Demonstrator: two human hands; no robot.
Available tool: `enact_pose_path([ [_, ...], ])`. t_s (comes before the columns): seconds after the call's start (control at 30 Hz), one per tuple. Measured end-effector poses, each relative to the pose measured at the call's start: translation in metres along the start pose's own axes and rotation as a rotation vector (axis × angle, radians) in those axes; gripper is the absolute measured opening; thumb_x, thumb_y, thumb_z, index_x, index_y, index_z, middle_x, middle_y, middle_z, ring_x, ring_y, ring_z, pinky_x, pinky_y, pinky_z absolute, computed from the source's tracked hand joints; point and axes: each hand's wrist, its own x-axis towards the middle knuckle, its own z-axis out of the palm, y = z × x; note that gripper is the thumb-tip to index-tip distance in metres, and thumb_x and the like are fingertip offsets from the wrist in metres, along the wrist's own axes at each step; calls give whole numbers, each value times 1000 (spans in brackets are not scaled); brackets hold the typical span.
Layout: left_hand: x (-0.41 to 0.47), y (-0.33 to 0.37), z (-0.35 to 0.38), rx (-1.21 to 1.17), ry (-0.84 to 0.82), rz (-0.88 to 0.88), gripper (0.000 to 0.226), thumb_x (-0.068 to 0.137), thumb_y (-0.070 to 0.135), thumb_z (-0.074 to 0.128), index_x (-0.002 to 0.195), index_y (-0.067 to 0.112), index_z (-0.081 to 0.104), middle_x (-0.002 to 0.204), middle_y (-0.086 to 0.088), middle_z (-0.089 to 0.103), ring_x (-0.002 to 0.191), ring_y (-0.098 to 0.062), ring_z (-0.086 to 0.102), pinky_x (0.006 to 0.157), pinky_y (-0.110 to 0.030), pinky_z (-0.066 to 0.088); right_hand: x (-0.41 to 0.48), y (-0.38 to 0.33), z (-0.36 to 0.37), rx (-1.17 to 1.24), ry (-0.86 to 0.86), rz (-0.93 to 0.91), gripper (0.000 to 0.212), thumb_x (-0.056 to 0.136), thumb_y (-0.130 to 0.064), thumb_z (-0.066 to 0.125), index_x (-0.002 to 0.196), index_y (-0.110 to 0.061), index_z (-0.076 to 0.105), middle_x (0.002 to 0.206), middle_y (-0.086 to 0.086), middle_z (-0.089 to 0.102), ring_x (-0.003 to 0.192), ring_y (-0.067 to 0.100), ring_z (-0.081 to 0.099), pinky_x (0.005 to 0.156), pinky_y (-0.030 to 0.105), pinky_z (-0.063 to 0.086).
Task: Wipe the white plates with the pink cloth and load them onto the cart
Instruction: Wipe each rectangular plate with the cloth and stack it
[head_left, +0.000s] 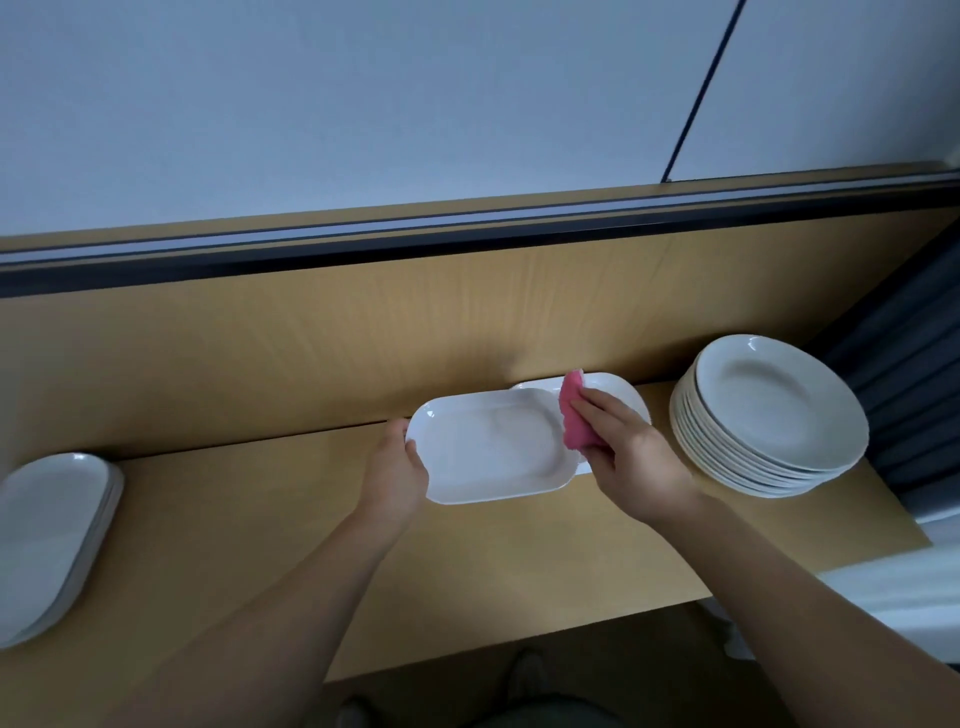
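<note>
Pink cloth (574, 415), one, clutched in right fingers (597, 408); left fingers (402, 431) grip one white plate (488, 447) between two stacks (52, 530) (769, 421).

A light wooden counter (467, 571) meets a wooden back panel (311, 338) under a white wall (363, 104), a dark curtain (904, 364) at right.

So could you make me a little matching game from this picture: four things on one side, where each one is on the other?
Things
1. pink cloth
2. nearer rectangular plate
3. stack of round plates
4. stack of oblong plates

Places
A. far left of the wooden table
B. held at its left end by the left hand
C. far right of the wooden table
D. held in the right hand

Pairs: 1-D, 2-B, 3-C, 4-A
</note>
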Motion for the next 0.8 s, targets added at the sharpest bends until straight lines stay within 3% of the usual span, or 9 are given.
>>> enact_pose_path([
  [0.17,-12,-50,-40,26,1,-59,28,100,11,35,124,12,50,103,2,57,91,-17,53,71,-26,38,1,-40,40,1,-48,-4,54,84,3,64,136,-4,53,140,14,51,122,31,55,100,35,44],
  [0.3,-21,-88,-65,56,-14,-99,30,101,11,34,126,12,49,101,2,56,91,-18,53,73,-27,38,1,-72,68,4,-62,-81,52,81,7,65,132,-2,56,130,11,58,111,22,58,94,24,45],
  [0.4,-25,-113,-75,84,-26,-138,30,101,13,34,127,12,48,103,0,58,89,-19,53,73,-28,38,-1,-87,85,20,-93,-59,44,83,4,64,127,-4,59,136,11,54,113,28,60,89,40,53],
  [0.5,-31,-129,-81,104,-44,-169,31,101,15,34,131,14,46,102,1,56,90,-19,52,74,-28,39,-6,-96,99,7,-132,-63,43,83,4,63,125,-4,60,137,11,53,111,31,60,85,46,55],
  [0.8,-31,-140,-78,84,-37,-194,33,101,14,35,132,13,46,108,-1,58,92,-17,52,77,-28,39,-11,-110,121,2,-198,-81,45,84,0,61,129,-5,59,134,10,56,116,29,58,94,38,51],
])
